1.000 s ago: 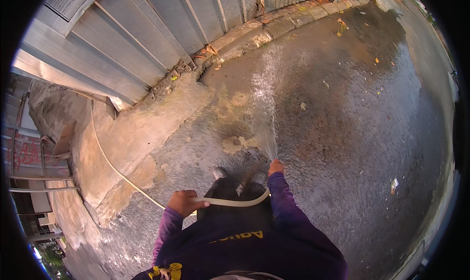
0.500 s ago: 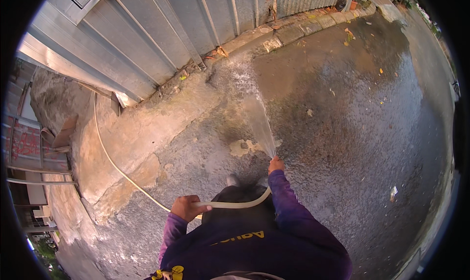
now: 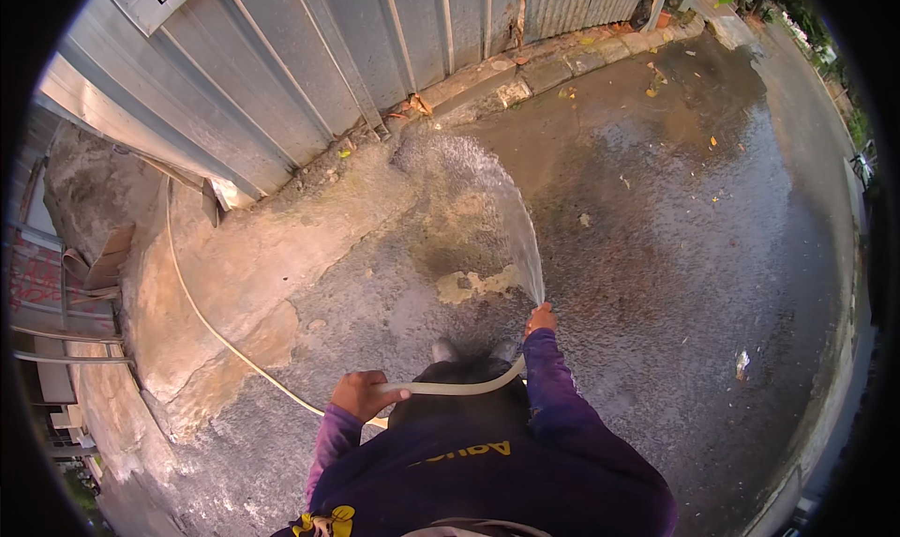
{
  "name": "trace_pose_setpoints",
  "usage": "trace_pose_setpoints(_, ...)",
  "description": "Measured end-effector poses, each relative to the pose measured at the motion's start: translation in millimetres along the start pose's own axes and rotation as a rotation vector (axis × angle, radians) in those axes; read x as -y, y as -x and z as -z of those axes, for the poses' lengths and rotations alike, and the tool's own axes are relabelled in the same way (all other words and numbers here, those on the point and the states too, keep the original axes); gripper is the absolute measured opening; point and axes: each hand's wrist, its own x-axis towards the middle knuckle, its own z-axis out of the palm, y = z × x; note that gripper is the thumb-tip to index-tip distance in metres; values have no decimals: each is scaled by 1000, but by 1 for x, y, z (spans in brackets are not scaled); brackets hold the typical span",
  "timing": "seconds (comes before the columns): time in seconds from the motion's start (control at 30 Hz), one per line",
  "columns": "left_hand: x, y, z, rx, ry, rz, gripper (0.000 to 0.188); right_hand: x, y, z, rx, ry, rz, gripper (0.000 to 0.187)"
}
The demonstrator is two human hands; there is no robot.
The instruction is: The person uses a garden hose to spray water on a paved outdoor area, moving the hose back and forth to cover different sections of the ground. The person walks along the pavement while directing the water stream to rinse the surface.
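A pale, cream-coloured garden hose (image 3: 459,388) curves across the front of my body. My left hand (image 3: 364,395) is closed round it at the left, with the thumb lying along the hose. At the hose's outlet end my right hand (image 3: 541,318) grips it; the tip itself is mostly hidden by the fingers. From there a fan of water (image 3: 525,232) sprays forward and bends left, landing on the wet ground close to the foot of the metal fence (image 3: 309,59). Behind my left hand the hose trails off to the far left and passes by the fence's lower corner.
Wet, dark pavement (image 3: 656,284) spreads to the right, with scattered leaves and a small white scrap (image 3: 742,364). A stone kerb (image 3: 562,65) runs along the fence's base. At the left are a raised concrete strip (image 3: 216,298) and a leaning board (image 3: 110,256).
My right hand has moved slightly right with the hose end. The water stream now curves more and lands in a wider patch to the left. My left hand has barely moved.
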Motion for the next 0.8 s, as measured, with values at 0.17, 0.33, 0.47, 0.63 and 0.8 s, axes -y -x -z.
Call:
trace_pose_setpoints(0.17,1,-6,-3,-66,-11,-61,50,0,1,27,-121,-170,-46,45)
trace_pose_setpoints(0.33,1,-18,1,-49,-1,-78,51,5,11,36,-198,-175,-69,45)
trace_pose_setpoints(0.47,7,-24,3,-34,38,-106,51,6,12,37,-196,-82,-84,49)
trace_pose_setpoints(0.63,9,-36,12,-10,6,-123,50,-27,-45,32,-358,-9,-43,53)
trace_pose_setpoints(0.8,17,-41,19,9,23,-141,49,-40,-64,24,-358,-54,-32,50)
